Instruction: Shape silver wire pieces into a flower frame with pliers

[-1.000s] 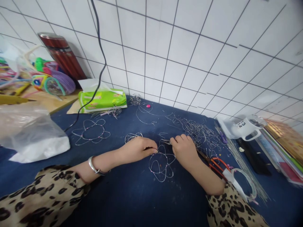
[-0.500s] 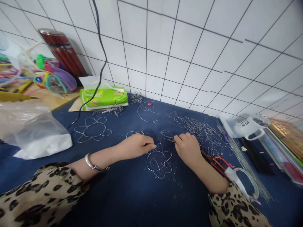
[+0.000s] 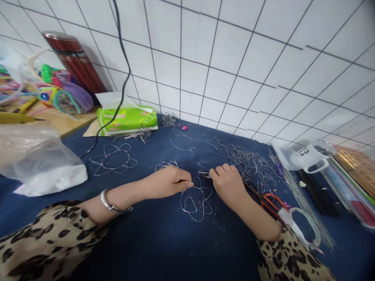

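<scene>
My left hand (image 3: 170, 180) pinches the upper left edge of a flower-shaped wire piece (image 3: 195, 201), a ring with looped petals and small pink beads. In my right hand (image 3: 227, 180) is a pair of pliers (image 3: 205, 175), its handles hidden by the fingers. The tips point left, just above the wire flower, near a small bent wire (image 3: 203, 162). Behind my left hand lies another looped wire piece (image 3: 166, 164), partly covered. Further left rests a beaded wire flower (image 3: 113, 160) with several petals.
Tangled wire scraps (image 3: 249, 160) lie right of centre, with orange-handled cutters (image 3: 271, 203) nearer me. A white measuring cup (image 3: 313, 156) stands far right. On the left are a green tissue pack (image 3: 127, 120), a plastic bag (image 3: 55, 164), a red thermos (image 3: 76, 58) and a hanging black cable (image 3: 124, 86).
My right hand and the pliers have shifted slightly left, closer to my left hand. My left hand keeps its hold on the wire flower.
</scene>
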Demonstrator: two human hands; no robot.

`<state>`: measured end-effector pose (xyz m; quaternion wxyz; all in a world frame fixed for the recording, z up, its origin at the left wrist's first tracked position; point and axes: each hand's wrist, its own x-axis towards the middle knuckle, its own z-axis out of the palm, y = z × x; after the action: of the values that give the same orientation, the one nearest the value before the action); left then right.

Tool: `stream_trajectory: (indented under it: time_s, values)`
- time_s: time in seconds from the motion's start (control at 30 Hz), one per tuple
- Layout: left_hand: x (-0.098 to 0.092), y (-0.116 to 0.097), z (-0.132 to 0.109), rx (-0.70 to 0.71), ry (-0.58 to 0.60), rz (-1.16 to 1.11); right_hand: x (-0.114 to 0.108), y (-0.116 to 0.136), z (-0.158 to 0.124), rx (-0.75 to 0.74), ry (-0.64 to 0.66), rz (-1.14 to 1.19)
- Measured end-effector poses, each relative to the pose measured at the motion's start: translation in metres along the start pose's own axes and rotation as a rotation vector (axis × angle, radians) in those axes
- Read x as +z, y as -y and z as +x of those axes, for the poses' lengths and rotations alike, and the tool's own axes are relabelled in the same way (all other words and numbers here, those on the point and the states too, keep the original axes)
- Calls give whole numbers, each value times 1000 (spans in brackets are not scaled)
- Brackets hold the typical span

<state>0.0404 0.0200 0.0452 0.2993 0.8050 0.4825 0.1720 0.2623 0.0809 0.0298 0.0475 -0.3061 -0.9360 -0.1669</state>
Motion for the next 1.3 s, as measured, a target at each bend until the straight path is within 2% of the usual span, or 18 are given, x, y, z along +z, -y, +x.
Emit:
stream_trajectory:
  time_s: [0.33,0.5,0.63,0.87,1.0,1.17,1.3]
  values:
    - [1,10,-1,-104,57,-41,5,-6,-2,113,16,-43]
    - [-5,8,-3,-89,9,-28,8,-9,-5,125,-3,-44]
    - [-20,8,-6,-103,-60,10,10,-9,-7,136,-17,-37]
    - [-43,42,-8,-182,-191,99,12,-8,-9,163,5,-28]
    - [-43,58,-6,-169,-235,160,11,-9,-8,189,44,-30]
    - [-37,63,-2,-127,-229,178,4,-10,1,194,137,-26]
    - [-41,67,-2,-99,-262,176,-2,-8,13,180,166,-39]
